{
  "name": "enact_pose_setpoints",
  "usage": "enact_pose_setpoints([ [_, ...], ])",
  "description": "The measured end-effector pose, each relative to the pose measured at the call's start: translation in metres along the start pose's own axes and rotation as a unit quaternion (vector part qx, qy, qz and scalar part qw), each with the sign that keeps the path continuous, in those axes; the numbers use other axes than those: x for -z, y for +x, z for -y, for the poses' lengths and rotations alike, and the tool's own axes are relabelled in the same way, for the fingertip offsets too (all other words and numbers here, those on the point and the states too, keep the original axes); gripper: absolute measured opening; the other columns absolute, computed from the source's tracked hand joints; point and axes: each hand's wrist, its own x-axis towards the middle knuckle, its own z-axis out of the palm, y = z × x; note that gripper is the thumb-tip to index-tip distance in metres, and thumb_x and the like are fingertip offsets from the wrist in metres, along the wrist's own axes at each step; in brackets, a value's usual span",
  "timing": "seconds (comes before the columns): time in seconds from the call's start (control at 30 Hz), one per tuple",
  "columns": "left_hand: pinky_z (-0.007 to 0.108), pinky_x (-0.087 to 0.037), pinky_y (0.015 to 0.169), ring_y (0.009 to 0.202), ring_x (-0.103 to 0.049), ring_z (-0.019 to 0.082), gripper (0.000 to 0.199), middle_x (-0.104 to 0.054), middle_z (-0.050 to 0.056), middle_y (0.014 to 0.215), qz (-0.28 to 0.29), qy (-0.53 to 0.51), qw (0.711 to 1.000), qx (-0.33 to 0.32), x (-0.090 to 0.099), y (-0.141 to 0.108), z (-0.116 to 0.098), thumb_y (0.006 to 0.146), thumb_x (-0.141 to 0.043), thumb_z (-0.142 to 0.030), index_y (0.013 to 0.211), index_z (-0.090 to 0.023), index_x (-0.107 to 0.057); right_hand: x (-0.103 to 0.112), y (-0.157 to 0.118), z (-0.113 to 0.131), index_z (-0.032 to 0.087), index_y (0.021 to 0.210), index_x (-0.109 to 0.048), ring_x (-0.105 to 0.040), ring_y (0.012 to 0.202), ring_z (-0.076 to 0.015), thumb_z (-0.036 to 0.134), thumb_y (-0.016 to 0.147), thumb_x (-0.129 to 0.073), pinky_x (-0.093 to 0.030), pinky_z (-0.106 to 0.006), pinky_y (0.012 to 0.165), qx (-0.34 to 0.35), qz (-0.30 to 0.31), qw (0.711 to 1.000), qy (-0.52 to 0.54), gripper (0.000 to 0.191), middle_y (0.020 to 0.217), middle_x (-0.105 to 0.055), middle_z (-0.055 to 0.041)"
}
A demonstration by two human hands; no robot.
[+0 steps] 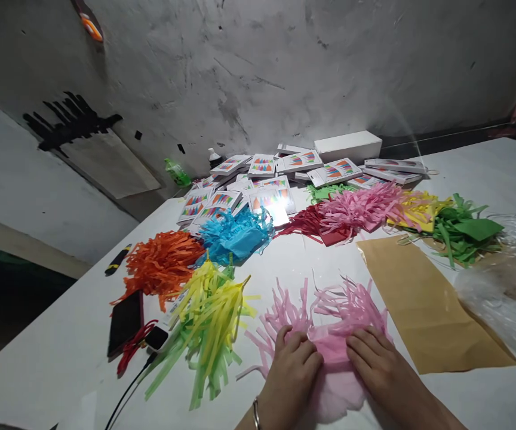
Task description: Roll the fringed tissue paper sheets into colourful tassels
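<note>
Pink fringed tissue paper (329, 346) lies on the white table at the lower middle, its cut strips spread away from me and a plain sheet part toward me. My left hand (291, 370) presses on its left side with curled fingers, a silver bangle on the wrist. My right hand (377, 361) rests over its right side, fingers together on the folded middle band. Both hands hold the paper, a short gap apart. What lies under the fingertips is hidden.
Left are yellow-green tassels (217, 310), orange fringe (162, 263), blue fringe (235, 236), a phone (126, 322) and a cable. White packs (269, 191) pile up at the back. Pink fringe (365, 206), green fringe (466, 230), a brown paper bag (432, 310) and clear plastic (509, 286) lie right.
</note>
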Motion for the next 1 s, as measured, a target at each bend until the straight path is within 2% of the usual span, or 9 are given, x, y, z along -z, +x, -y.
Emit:
enact_pose_setpoints([
  [0.1, 0.046, -0.023, 0.108, 0.094, -0.054, 0.019, 0.008, -0.067, -0.003, 0.088, 0.014, -0.034, 0.998, 0.055, 0.004, 0.0, -0.002, 0.09, -0.063, -0.023, 0.082, -0.024, -0.062, 0.002, 0.004, -0.004, 0.026, 0.085, -0.065, -0.066, 0.099, -0.0217, 0.006, 0.081, -0.049, -0.044, -0.042, 0.097, -0.055, 0.025, 0.998, 0.017, 0.026, 0.095, -0.075, -0.0006],
  [0.27, 0.048, -0.035, 0.097, 0.096, -0.055, 0.021, 0.021, -0.065, 0.003, 0.095, 0.078, -0.029, 0.981, 0.178, 0.016, 0.015, -0.012, 0.094, -0.049, -0.016, 0.082, -0.02, -0.065, -0.009, 0.023, -0.006, 0.026, 0.064, -0.06, -0.062, 0.077, -0.02, 0.015, 0.076, -0.067, -0.042, -0.041, 0.082, -0.128, 0.088, 0.987, -0.032, 0.018, 0.074, -0.067, 0.0026],
  [0.47, 0.051, -0.04, 0.089, 0.098, -0.059, 0.027, 0.028, -0.069, 0.007, 0.098, 0.147, 0.022, 0.958, 0.246, 0.019, 0.038, -0.012, 0.094, -0.047, -0.02, 0.081, -0.018, -0.072, -0.018, 0.036, -0.009, 0.021, 0.068, -0.064, -0.058, 0.075, -0.0262, 0.019, 0.078, -0.068, -0.039, -0.047, 0.078, -0.165, 0.104, 0.975, -0.106, 0.011, 0.07, -0.066, -0.0047],
  [0.53, 0.051, -0.041, 0.087, 0.097, -0.06, 0.027, 0.027, -0.069, 0.007, 0.098, 0.157, 0.028, 0.956, 0.247, 0.018, 0.041, -0.011, 0.093, -0.049, -0.02, 0.08, -0.018, -0.073, -0.015, 0.036, -0.009, 0.022, 0.073, -0.063, -0.06, 0.082, -0.0249, 0.016, 0.08, -0.066, -0.039, -0.046, 0.086, -0.135, 0.094, 0.981, -0.098, 0.01, 0.078, -0.068, -0.0035],
  [0.6, 0.051, -0.041, 0.086, 0.096, -0.061, 0.027, 0.026, -0.07, 0.007, 0.097, 0.16, 0.026, 0.957, 0.241, 0.017, 0.042, -0.009, 0.092, -0.051, -0.02, 0.079, -0.018, -0.072, -0.011, 0.035, -0.008, 0.023, 0.073, -0.061, -0.06, 0.085, -0.0203, 0.012, 0.08, -0.066, -0.037, -0.042, 0.094, -0.049, 0.086, 0.994, -0.053, 0.014, 0.08, -0.067, 0.0008],
  [0.7, 0.05, -0.042, 0.086, 0.093, -0.061, 0.026, 0.025, -0.069, 0.006, 0.092, 0.153, 0.013, 0.96, 0.235, 0.019, 0.041, -0.007, 0.092, -0.052, -0.019, 0.076, -0.018, -0.071, -0.009, 0.032, -0.007, 0.023, 0.072, -0.059, -0.057, 0.074, -0.0153, 0.012, 0.08, -0.069, -0.039, -0.035, 0.093, 0.051, 0.093, 0.994, 0.01, 0.017, 0.073, -0.063, 0.0054],
  [0.8, 0.052, -0.04, 0.092, 0.096, -0.059, 0.025, 0.013, -0.068, 0.006, 0.098, 0.087, 0.003, 0.971, 0.224, 0.021, 0.036, -0.004, 0.09, -0.057, -0.017, 0.088, -0.02, -0.069, -0.009, 0.03, -0.007, 0.023, 0.072, -0.059, -0.056, 0.071, -0.0151, 0.012, 0.078, -0.071, -0.04, -0.034, 0.089, 0.03, 0.1, 0.994, 0.024, 0.017, 0.073, -0.063, 0.006],
  [0.87, 0.053, -0.035, 0.1, 0.102, -0.057, 0.024, 0.012, -0.066, 0.004, 0.105, 0.039, -0.01, 0.985, 0.168, 0.021, 0.031, -0.003, 0.088, -0.06, -0.015, 0.094, -0.023, -0.067, -0.011, 0.028, -0.008, 0.024, 0.074, -0.06, -0.057, 0.073, -0.0157, 0.011, 0.079, -0.07, -0.04, -0.034, 0.088, 0.007, 0.093, 0.995, 0.038, 0.017, 0.074, -0.065, 0.0057],
  [1.0, 0.056, -0.027, 0.108, 0.103, -0.055, 0.023, 0.008, -0.067, 0.001, 0.1, 0.031, 0.001, 0.998, 0.055, 0.015, 0.024, -0.001, 0.088, -0.064, -0.018, 0.082, -0.023, -0.063, -0.013, 0.028, -0.006, 0.023, 0.072, -0.059, -0.057, 0.074, -0.0161, 0.011, 0.082, -0.063, -0.037, -0.037, 0.09, -0.035, 0.068, 0.995, 0.06, 0.016, 0.072, -0.064, 0.0052],
])
